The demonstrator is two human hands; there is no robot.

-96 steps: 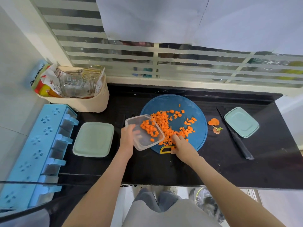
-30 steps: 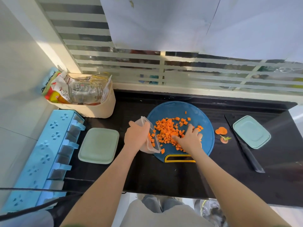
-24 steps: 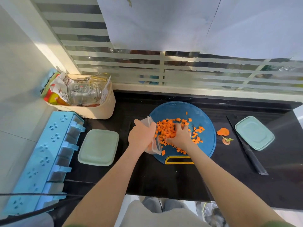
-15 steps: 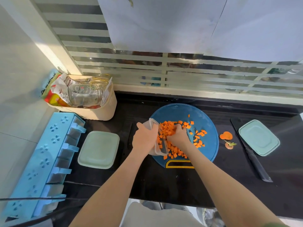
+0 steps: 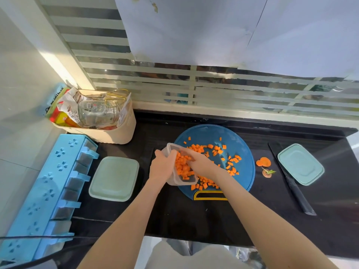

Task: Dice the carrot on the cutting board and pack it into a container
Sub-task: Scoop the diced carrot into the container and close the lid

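Observation:
A round blue cutting board (image 5: 243, 171) lies on the black counter, strewn with orange carrot dice (image 5: 231, 164). My left hand (image 5: 162, 167) grips a clear plastic container (image 5: 175, 181), tipped on its side at the board's left edge with its mouth facing the dice. Several dice lie inside it. My right hand (image 5: 200, 163) lies on the board with its fingers at the container's mouth, pushing dice in. More dice sit near the board's front edge, by the yellow handle slot.
A pale green lid (image 5: 114, 178) lies left of the board and another lid (image 5: 300, 164) at the right, next to a black knife (image 5: 295, 189). Carrot end scraps (image 5: 264, 165) lie right of the board. A beige basket (image 5: 108, 131) and blue spice rack (image 5: 48, 193) stand at the left.
My right hand has swept leftward across the board, pushing a heap of dice into the tipped container. The container holds more dice than before; fewer lie in the board's middle.

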